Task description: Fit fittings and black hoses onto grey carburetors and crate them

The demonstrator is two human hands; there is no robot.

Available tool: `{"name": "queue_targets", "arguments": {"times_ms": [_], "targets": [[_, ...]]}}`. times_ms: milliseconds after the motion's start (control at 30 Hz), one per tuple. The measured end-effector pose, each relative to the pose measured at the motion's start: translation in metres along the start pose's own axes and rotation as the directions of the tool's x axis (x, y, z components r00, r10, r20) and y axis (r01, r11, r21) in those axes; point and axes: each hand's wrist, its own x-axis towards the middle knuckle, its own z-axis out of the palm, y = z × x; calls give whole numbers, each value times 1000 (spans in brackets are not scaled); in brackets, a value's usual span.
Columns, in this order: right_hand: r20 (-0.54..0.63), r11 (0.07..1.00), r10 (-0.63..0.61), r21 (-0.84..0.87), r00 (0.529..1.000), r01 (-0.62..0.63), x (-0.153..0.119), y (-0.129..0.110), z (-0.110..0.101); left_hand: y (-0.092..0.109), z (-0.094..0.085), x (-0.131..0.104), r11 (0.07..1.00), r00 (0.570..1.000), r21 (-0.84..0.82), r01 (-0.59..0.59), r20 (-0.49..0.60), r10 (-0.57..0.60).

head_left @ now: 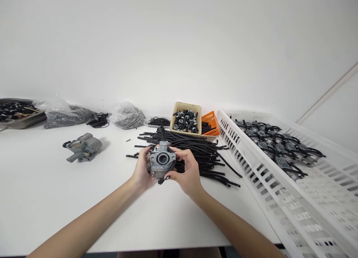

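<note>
A grey metal carburetor [160, 164] is held up over the white table, its round bore facing me and a black rubber cap standing on top. My left hand [142, 168] is closed around its left side. On the right side, my right hand [187, 170] grips the carburetor too, with thumb and fingers at a black hose [171, 169] that runs down its edge. Behind and beneath the hands lies a spread pile of black rubber hoses [195, 148]. Another carburetor [84, 148] rests alone on the table to the left.
At right, a white slatted crate [251, 176] contains several carburetors [279, 148] with hoses. Along the wall stand a cream bin [199, 118] of black-capped parts, an orange basket [213, 120], plastic bags of small parts [127, 116], black cords [98, 120] and a metal tray [30, 120].
</note>
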Motion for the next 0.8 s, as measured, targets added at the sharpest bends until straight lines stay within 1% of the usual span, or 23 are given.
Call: {"name": "queue_targets", "arguments": {"times_ms": [67,167,333,400,467,567,700,800], "targets": [[-22,1000,12,13,1000,-11,0,0,1,0,1,-1,1000,1000,-16,4,13,-3],[-13,1000,11,17,1000,-11,1,-1,2,1,4,-1,999,999,-44,20,-28,-22],[123,999,-26,44,992,21,3,-6,-3,3,8,-4,991,982,-59,121,-137,-129],[181,999,-20,45,983,12,3,-9,-5,2,9,-6,985,974,-68,158,-155,-167],[222,998,-5,68,975,-10,3,-11,-7,1,8,-7,981,973,-62,183,-130,-190],[249,995,-4,102,968,-22,5,-12,-9,-1,5,-7,982,981,-28,188,-45,-189],[238,990,5,135,971,-39,9,-11,-9,-3,0,-5,977,977,-19,213,17,-212],[227,976,70,188,971,-114,11,-7,-8,-5,-4,-2,976,974,2,216,70,-216]]}}
